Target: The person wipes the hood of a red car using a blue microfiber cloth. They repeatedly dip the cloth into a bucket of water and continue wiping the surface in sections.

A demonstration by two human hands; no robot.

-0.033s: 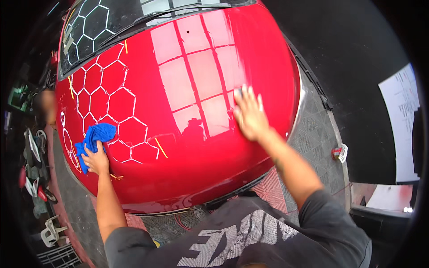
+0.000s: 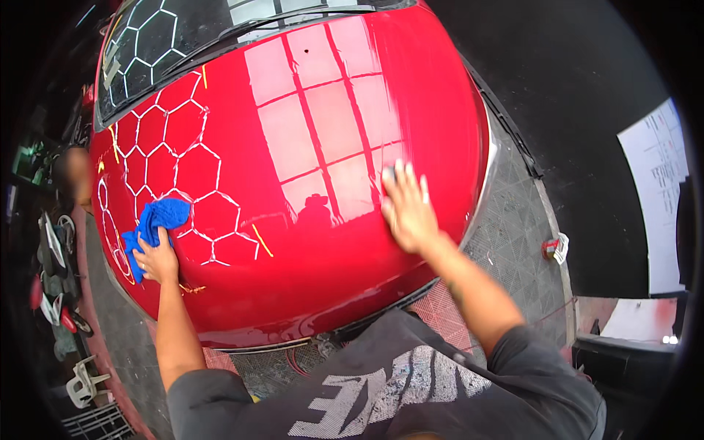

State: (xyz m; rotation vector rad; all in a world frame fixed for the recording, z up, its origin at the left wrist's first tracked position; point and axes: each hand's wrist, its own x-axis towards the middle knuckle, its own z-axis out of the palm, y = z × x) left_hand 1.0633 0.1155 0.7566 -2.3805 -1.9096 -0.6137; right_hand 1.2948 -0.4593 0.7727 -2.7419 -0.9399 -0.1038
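In front of me lies the glossy red hood [image 2: 323,282] of a car. White hexagon outlines [image 2: 192,155] and a few yellow strips cover its left part. Near the front left, my left hand [image 2: 157,257] rests on the hood, its fingers gripping a bunched blue cloth [image 2: 165,214]. My right hand [image 2: 408,209] lies palm down on the unmarked right half, fingers stretched forward. A small dark pad [image 2: 389,173] peeks out by its index finger, pressed against the paint. Most of that pad is hidden under the fingers.
The windshield [image 2: 150,48] also carries white hexagon lines, with a wiper [image 2: 271,22] at its base. Grey floor tiles [image 2: 506,227] surround the car. A red can [image 2: 550,249] stands at right beside a dark wall with a white sheet [image 2: 656,191]. A white plastic chair [image 2: 84,383] is far left.
My right hand has slid a short way toward me across the hood, the dark pad moving with it. My left hand and the blue cloth stay in nearly the same place.
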